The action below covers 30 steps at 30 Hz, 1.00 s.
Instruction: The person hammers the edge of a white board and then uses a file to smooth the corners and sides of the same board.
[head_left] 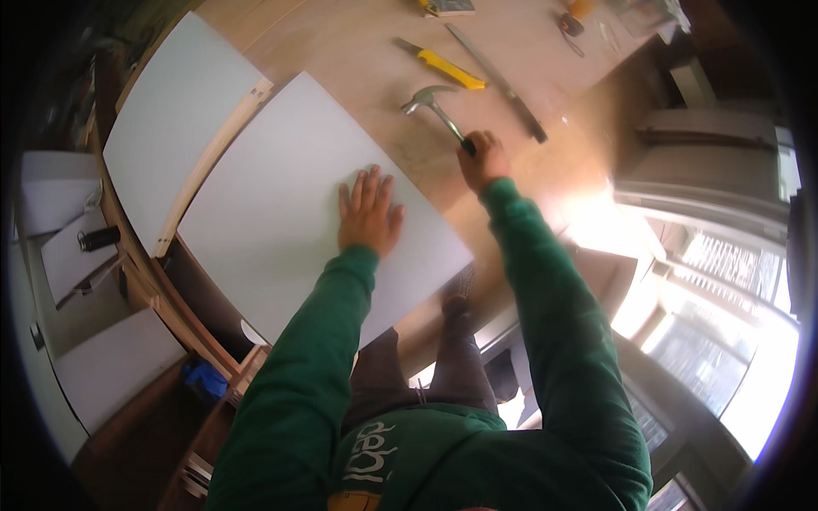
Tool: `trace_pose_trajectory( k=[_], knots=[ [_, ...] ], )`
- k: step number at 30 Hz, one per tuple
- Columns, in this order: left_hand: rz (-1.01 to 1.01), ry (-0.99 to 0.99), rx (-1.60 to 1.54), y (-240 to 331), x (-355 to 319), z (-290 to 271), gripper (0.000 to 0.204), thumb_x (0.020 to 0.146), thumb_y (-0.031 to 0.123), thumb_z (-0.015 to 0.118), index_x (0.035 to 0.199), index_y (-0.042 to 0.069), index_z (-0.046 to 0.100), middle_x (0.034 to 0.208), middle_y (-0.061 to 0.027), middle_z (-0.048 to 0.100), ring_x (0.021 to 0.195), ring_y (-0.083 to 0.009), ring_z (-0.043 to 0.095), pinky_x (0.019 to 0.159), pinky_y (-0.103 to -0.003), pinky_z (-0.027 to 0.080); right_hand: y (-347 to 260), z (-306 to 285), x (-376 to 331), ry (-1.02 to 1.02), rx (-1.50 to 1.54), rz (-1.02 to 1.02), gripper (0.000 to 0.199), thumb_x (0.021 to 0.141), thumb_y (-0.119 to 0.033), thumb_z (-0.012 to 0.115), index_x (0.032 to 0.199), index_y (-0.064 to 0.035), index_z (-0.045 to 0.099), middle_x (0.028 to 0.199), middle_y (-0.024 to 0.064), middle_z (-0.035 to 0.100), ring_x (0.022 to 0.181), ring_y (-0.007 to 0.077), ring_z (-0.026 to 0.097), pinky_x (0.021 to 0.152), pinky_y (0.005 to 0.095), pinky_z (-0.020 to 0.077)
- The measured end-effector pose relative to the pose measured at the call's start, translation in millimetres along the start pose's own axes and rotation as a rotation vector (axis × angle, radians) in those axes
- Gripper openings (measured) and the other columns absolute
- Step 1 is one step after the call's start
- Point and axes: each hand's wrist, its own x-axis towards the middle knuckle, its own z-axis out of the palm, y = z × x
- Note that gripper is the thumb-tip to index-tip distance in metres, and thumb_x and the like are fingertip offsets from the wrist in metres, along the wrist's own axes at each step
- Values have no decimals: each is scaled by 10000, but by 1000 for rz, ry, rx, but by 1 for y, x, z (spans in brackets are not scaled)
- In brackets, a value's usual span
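- Strip (213, 157) between left panel (177, 111) and right panel (290, 179)
- Left hand (367, 215) on right panel
- Hammer (447, 121) in right hand (486, 160)
- Knife (452, 69) on worktop (354, 81), beyond hammer
- Bar (498, 83) right of knife and hammer

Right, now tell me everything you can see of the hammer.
The hammer is a claw hammer with a shiny, metallic-looking head, a curved claw and a slim silvery shaft ending in a dark grip. The right hand closes around that grip, hiding much of it. The shaft slants up and leftward in the picture, putting the head just below the yellow-handled tool, over the brownish surface. Whether the head touches that surface cannot be told.
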Motion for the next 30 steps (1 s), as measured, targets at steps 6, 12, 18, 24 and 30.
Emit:
trace_pose_trajectory(
  k=[6,12,18,24,30],
  knots=[
    [-5,-9,43,2,0,-4,568,980,398,538,1475,128,466,1617,-93,342,1500,-302,290,1240,-552,142,15,30,48,-31,-46,-146,210,843,-192,653,1024,-87,665,1077,148,634,1041,394,588,887,502,504],
    [2,12,57,4,1,-3,571,964,396,561,1459,123,478,1602,-103,363,1483,-316,318,1224,-565,177,27,28,63,-51,-197,-239,248,868,-252,649,1086,-138,679,1180,111,595,1128,361,544,890,523,470],
    [4,22,65,4,-1,-1,569,945,373,593,1443,118,490,1593,-108,377,1471,-329,337,1213,-578,197,59,-18,101,209,-403,88,331,903,-330,616,1171,-143,663,1275,100,579,1205,361,504,940,530,449],
    [0,-11,58,9,3,-3,559,977,369,550,1473,128,459,1613,-100,349,1495,-321,303,1232,-565,154,82,-42,118,-5,-455,71,310,904,-287,591,1151,-104,629,1302,134,577,1182,375,563,943,521,476],
    [22,6,49,10,0,10,573,976,402,535,1475,131,463,1613,-96,352,1487,-329,308,1226,-568,156,106,-58,108,283,76,94,349,962,-345,583,1116,-32,566,921,182,674,837,362,675,749,459,537]
  ],
)
